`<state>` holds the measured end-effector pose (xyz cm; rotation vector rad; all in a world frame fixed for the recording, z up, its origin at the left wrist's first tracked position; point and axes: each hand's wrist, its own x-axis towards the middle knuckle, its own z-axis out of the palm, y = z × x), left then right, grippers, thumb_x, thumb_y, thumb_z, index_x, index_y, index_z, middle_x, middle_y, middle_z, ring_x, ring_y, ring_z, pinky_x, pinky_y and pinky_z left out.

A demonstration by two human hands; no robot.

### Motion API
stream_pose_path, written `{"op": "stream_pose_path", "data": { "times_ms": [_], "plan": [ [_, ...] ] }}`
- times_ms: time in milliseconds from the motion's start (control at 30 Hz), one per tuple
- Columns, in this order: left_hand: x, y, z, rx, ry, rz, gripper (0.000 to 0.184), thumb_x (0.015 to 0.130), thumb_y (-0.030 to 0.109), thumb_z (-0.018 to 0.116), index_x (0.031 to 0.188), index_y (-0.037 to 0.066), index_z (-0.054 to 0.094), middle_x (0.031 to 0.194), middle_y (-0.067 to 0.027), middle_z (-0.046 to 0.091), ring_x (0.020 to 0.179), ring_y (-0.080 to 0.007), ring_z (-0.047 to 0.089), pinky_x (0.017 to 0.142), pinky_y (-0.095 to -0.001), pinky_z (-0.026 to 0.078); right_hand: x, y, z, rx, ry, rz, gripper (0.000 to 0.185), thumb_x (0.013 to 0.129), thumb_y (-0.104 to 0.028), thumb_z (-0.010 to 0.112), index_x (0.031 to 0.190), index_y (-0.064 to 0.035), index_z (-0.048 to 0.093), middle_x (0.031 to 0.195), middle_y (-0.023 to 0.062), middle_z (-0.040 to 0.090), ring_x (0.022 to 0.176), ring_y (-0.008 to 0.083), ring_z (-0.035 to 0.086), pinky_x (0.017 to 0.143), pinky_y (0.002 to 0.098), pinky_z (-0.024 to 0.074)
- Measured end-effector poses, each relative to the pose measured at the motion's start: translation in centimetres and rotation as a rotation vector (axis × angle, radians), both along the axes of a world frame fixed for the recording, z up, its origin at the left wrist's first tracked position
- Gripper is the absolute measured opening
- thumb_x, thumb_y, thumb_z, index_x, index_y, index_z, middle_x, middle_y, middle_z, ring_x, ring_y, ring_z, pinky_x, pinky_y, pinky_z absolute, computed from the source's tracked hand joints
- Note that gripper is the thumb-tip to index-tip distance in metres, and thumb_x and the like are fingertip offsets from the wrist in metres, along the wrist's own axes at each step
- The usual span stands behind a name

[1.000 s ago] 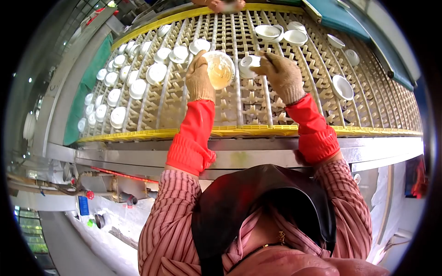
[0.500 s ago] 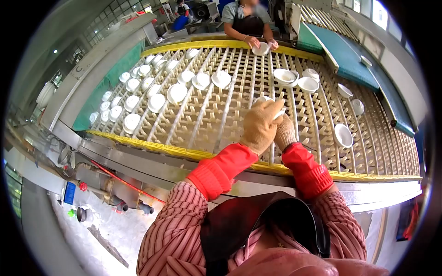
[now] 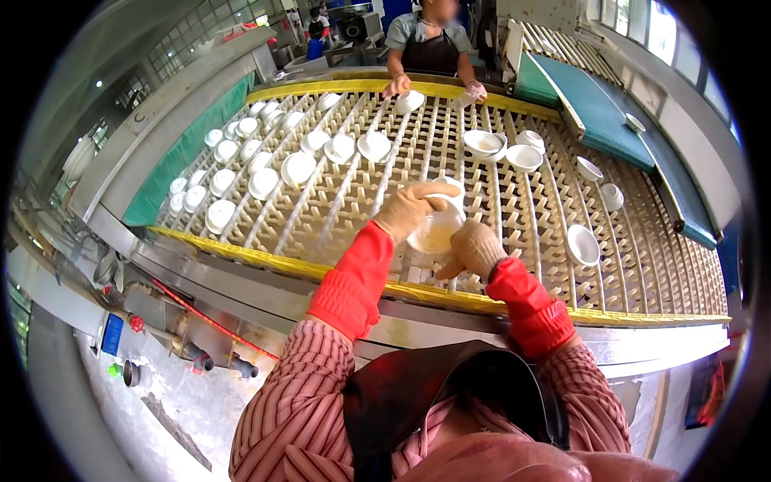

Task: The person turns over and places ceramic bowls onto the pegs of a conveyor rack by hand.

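Observation:
Both of my hands wear tan gloves with red sleeves. A translucent whitish bowl (image 3: 434,231) is between them, over the pegged conveyor rack (image 3: 353,217). My left hand (image 3: 408,210) grips its upper left rim with bent fingers. My right hand (image 3: 475,251) closes on its lower right edge, thumb pointing left. Just behind the bowl, another white piece (image 3: 446,186) shows partly, covered in part by my left fingers. Left of my hands, white bowls (image 3: 298,169) sit upside down on the pegs.
Across the rack a co-worker in a dark apron (image 3: 430,55) has both hands near a white bowl (image 3: 409,102). More white bowls (image 3: 583,245) lie to the right. A teal belt (image 3: 598,120) runs along the back right, and a yellow rail (image 3: 450,296) edges the near side.
The view has tilted up and the co-worker has come into view. My hands met, then moved apart slightly, with the bowl showing between them. Bowls on the rack appear shifted slightly left since the middle frame.

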<state>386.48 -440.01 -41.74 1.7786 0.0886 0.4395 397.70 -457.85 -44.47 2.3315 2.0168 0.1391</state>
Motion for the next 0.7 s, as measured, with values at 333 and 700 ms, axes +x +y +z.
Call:
{"op": "stream_pose_path", "data": {
  "times_ms": [333, 700],
  "plan": [
    [-2.3, 0.8, 2.5, -0.406, 0.214, -0.465, 0.027, 0.100, 0.009, 0.072, 0.126, 0.002, 0.080, 0.111, -0.0076, 0.083, 0.094, -0.0154, 0.076, 0.084, -0.0306, 0.065, -1.2, -3.4, 1.6, 0.078, 1.538, -0.158, 0.036, 0.112, -0.021, 0.053, 0.135, 0.0046, 0.064, 0.103, 0.0219, 0.083, 0.079, 0.0314, 0.084, 0.066, 0.0379, 0.0701],
    [2.4, -6.3, 1.6, 0.808, 0.042, 0.273, 0.043, 0.104, 0.042, 0.075, 0.125, 0.005, 0.076, 0.108, -0.0140, 0.083, 0.106, -0.0254, 0.077, 0.087, -0.0409, 0.066, 5.3, -4.2, -3.1, 0.490, 0.654, -0.043, 0.029, 0.098, -0.031, 0.082, 0.119, -0.0104, 0.080, 0.109, 0.0134, 0.082, 0.098, 0.0311, 0.080, 0.084, 0.0421, 0.0648]
  ]
}}
